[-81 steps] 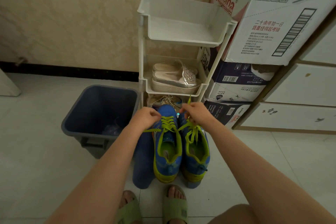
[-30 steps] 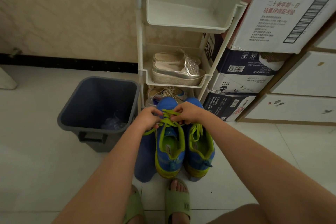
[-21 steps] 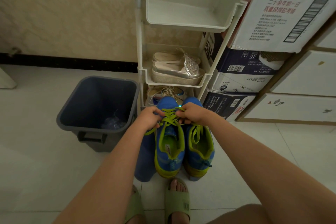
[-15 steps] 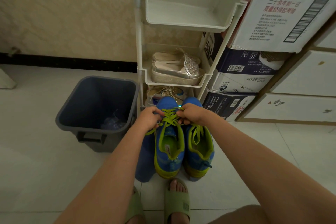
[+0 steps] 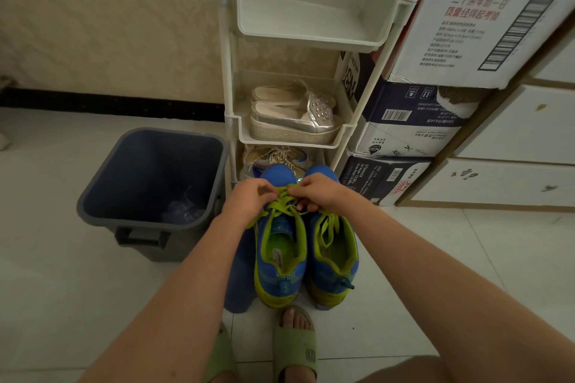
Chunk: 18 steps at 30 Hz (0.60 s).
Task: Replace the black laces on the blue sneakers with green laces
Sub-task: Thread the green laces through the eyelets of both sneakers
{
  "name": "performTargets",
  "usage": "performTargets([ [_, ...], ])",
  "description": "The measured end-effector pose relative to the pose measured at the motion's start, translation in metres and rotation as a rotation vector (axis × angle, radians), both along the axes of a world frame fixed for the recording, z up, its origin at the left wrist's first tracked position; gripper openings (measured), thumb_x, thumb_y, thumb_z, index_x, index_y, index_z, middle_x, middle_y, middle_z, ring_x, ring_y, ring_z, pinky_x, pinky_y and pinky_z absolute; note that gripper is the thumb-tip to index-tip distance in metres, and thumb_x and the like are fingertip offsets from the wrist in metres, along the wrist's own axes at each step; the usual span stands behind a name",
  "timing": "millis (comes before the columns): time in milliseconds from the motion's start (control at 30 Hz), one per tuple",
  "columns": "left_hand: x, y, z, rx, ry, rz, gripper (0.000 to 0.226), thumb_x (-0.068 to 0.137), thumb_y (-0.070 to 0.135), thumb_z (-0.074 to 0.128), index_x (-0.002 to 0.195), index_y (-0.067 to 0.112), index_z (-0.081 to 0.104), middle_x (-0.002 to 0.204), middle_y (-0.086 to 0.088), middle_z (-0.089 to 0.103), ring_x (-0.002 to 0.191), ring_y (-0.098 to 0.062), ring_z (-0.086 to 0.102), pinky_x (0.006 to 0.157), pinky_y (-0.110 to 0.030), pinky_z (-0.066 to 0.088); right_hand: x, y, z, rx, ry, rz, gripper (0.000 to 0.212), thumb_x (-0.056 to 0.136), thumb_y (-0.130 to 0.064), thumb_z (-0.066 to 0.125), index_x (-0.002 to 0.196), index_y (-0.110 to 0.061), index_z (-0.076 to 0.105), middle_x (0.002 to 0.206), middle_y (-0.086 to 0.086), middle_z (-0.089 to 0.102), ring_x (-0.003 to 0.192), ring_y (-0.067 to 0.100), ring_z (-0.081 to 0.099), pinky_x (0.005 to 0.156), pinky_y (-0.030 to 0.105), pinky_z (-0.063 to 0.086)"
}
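Observation:
Two blue sneakers with yellow-green trim stand side by side on the floor, toes away from me. The left sneaker (image 5: 281,255) carries a green lace (image 5: 284,204) across its upper eyelets. My left hand (image 5: 249,200) and my right hand (image 5: 320,193) both pinch that lace over the sneaker's tongue, fingers curled, almost touching each other. The right sneaker (image 5: 334,258) also has green lace (image 5: 328,227) hanging loose over its opening. No black laces are visible.
A grey bin (image 5: 152,190) with some clear plastic inside stands left of the sneakers. Behind them is a white tiered rack (image 5: 230,121) holding silver shoes (image 5: 295,120). Cardboard boxes (image 5: 404,121) stack at the right. My sandalled feet (image 5: 294,342) are just in front.
My right hand moved from the right sneaker's lace to the left sneaker's lace. Both hands have drawn closer together over the left sneaker's tongue.

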<state>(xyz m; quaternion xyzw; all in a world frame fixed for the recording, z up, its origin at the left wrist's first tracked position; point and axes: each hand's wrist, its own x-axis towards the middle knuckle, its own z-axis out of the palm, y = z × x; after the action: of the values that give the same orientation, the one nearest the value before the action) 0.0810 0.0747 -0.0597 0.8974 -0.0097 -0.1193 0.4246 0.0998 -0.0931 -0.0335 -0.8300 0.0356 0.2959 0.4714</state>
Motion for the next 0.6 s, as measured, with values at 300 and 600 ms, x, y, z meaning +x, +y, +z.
performTargets([
  [300, 0.0069, -0.0018, 0.0006, -0.035, 0.174, 0.027, 0.013, 0.095, 0.018, 0.055, 0.084, 0.012, 0.059, 0.070, -0.002, 0.054, 0.065, -0.013, 0.051, 0.070, -0.030, 0.043, 0.0005, 0.0019, -0.0019, 0.017, 0.007, -0.049, 0.013, 0.096, -0.013, 0.054, 0.096, 0.000, 0.055, 0.065, 0.010, 0.056, 0.054, 0.012, 0.055, 0.037, 0.014, 0.036],
  [600, 0.0068, -0.0074, -0.0054, -0.279, 0.378, 0.279, 0.023, 0.100, 0.017, 0.046, 0.096, 0.002, 0.062, 0.073, -0.006, 0.053, 0.055, -0.010, 0.048, 0.035, -0.015, 0.033, 0.0015, 0.0022, -0.0069, -0.022, -0.056, -0.080, 0.013, 0.091, -0.008, 0.060, 0.080, -0.004, 0.056, 0.062, 0.008, 0.054, 0.053, 0.014, 0.047, 0.039, 0.015, 0.035],
])
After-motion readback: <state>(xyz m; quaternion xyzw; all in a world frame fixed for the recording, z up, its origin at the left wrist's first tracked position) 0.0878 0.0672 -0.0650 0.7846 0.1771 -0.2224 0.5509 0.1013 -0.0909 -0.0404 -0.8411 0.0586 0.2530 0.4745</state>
